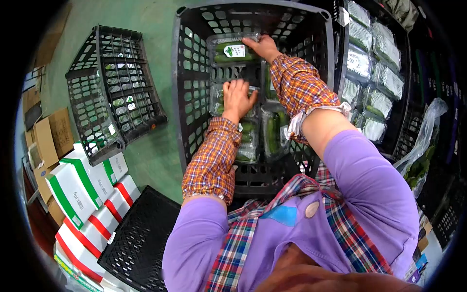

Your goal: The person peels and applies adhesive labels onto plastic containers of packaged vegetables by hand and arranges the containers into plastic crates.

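Holding the labelled pack [234, 50] with our right hand [265, 48], we rest our left hand [237, 100] (fingers loose) on another pack [216, 101].

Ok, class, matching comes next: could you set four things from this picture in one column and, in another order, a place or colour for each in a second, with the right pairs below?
1. Bare left hand
2. Bare right hand
3. Smooth floor
4. Loose clear plastic bag

A. Green
B. At the right end of the clear pack with a white label
C. To the right of the large black plastic crate
D. Over a clear plastic pack nearer the person's body

Pairs: 1-D, 2-B, 3-A, 4-C
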A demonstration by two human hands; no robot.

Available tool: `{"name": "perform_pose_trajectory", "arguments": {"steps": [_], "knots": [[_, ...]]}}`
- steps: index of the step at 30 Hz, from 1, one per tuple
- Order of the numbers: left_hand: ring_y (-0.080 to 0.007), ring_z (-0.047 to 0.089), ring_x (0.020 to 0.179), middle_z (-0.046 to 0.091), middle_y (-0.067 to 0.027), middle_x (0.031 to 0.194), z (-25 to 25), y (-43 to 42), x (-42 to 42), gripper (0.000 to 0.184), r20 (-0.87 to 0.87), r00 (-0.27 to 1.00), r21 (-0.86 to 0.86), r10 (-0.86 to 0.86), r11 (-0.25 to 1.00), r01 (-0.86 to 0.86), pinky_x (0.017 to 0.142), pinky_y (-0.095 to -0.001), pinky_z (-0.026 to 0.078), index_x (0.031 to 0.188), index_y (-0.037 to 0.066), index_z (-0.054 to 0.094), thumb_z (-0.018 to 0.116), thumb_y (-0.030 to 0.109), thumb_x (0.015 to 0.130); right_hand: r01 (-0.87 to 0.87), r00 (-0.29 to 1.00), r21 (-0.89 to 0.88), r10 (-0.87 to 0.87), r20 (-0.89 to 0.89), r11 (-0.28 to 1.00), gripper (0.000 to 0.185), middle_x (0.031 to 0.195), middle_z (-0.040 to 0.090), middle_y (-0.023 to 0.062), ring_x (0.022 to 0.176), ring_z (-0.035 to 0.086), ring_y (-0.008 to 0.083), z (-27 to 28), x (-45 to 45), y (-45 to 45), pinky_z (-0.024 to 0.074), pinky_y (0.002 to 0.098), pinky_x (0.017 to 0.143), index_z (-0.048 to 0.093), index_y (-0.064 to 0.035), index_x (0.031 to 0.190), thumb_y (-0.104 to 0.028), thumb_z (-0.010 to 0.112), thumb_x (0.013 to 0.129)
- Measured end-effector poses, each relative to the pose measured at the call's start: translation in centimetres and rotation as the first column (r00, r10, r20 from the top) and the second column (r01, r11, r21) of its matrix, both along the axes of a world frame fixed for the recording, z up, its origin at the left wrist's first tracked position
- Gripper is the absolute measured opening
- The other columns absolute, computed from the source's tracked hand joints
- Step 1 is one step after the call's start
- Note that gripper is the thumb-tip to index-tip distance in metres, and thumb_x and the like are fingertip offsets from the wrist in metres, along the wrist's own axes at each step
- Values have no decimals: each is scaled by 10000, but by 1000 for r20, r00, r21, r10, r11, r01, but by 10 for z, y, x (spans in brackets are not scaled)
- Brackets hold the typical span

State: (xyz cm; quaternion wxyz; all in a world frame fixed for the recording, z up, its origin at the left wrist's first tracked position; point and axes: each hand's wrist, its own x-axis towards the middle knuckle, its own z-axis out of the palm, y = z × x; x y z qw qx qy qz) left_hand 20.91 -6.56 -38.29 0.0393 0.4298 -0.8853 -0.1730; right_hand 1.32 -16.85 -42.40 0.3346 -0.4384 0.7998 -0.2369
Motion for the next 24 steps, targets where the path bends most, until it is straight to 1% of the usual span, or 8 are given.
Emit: {"name": "perform_pose_trajectory", "arguments": {"steps": [2,5,9,12,17,20,21,24], "knots": [[-273,487,1040,585,-117,1033,4,-4,-5,367,-36,999,-70,13,997,-15,940,-476,281,1018,43,602,581,361,838,8,999,0,-8,-34,1000,931,1074,616,261,1037,594,347,0,3,7,462,374,881,589,115,1079,-713,638,656],[-282,507,1008,604,-112,1004,22,-14,-7,313,-32,999,-106,-18,994,15,950,-529,276,994,47,616,575,324,853,-61,996,41,64,-69,997,887,591,602,169,515,598,271,0,3,7,494,403,535,594,118,933,-733,616,681],[-266,538,949,631,-82,940,6,-20,-6,293,-168,984,-212,-65,977,28,921,-523,319,979,75,631,570,338,864,34,980,18,-29,-195,999,939,1086,612,256,995,616,351,-26,2,12,489,428,837,585,113,1053,-748,590,678],[-265,538,977,636,-76,997,19,-27,-5,311,-38,989,-186,-142,974,133,891,-491,337,1009,74,635,571,343,866,156,987,-87,-158,-16,984,681,974,646,243,921,625,375,-10,-1,16,500,411,784,531,71,1164,-458,697,769],[-268,498,1145,610,-86,1124,10,-44,-4,358,52,992,39,-118,993,116,1023,-587,252,1117,97,619,513,368,909,100,992,-183,-113,-59,978,523,842,641,246,813,615,394,-12,-6,18,479,433,719,598,66,925,-438,660,804],[-289,522,1107,612,-97,1117,28,-50,0,318,40,987,87,-158,984,154,974,-469,373,1113,109,615,571,312,873,131,991,-250,-132,13,959,502,816,633,249,810,610,400,0,0,21,474,435,728,597,69,896,-421,655,809],[-310,538,1071,613,-112,1107,32,-50,4,334,-75,976,-52,-205,978,201,920,-415,429,1115,89,604,607,285,844,147,989,-221,-145,24,964,506,838,630,254,816,606,409,1,-1,22,469,439,733,601,69,927,-422,645,812],[-323,545,1049,614,-113,1096,49,-52,12,351,42,981,70,-189,980,186,895,-421,445,1123,77,591,619,273,834,76,994,-196,-91,-68,978,532,860,627,261,824,602,416,-15,-5,17,469,444,739,606,63,955,-453,615,824]]}}
